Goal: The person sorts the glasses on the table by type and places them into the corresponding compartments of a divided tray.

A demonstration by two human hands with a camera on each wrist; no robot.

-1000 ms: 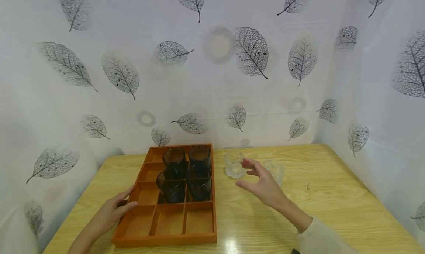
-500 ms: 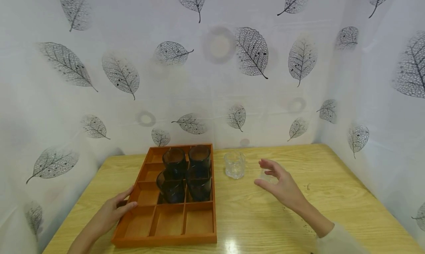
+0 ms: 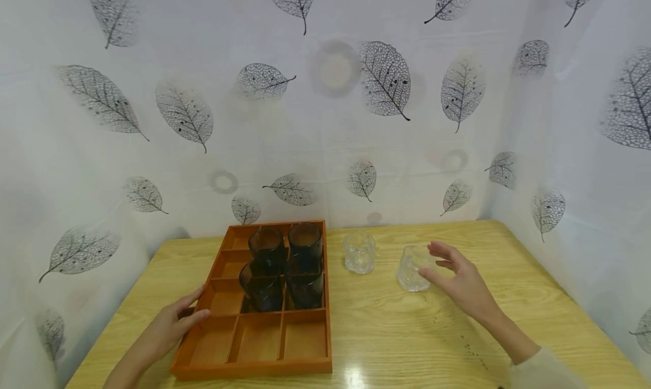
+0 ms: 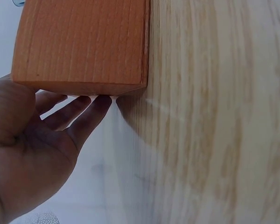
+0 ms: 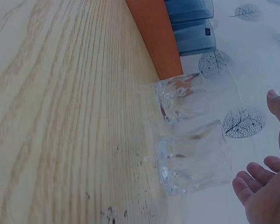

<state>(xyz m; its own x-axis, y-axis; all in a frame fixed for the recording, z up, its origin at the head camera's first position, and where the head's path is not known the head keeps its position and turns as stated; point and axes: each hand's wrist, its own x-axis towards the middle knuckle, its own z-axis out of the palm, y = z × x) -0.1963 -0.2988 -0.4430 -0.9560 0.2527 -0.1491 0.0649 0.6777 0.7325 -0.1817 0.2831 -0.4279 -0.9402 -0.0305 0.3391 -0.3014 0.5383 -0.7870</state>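
Observation:
The wooden tray has several compartments and holds several dark blue glasses. My left hand grips the tray's left edge, thumb over the rim and fingers against the outer wall, as the left wrist view shows from below. Two clear, wavy-walled glasses stand upright right of the tray: one farther back, the other closer and more to the right. Just right of the nearer glass, my right hand is held with thumb and fingers spread. In the right wrist view, this hand holds nothing and looks apart from the glass.
The light wood table carries everything. A white curtain with dark leaf prints rises behind it and along both sides. Small dark specks mark the tabletop near the right forearm.
My right hand has moved right, from between the two clear glasses, across the nearer one to its right side. That glass now shows more fully. The left hand and tray have stayed put.

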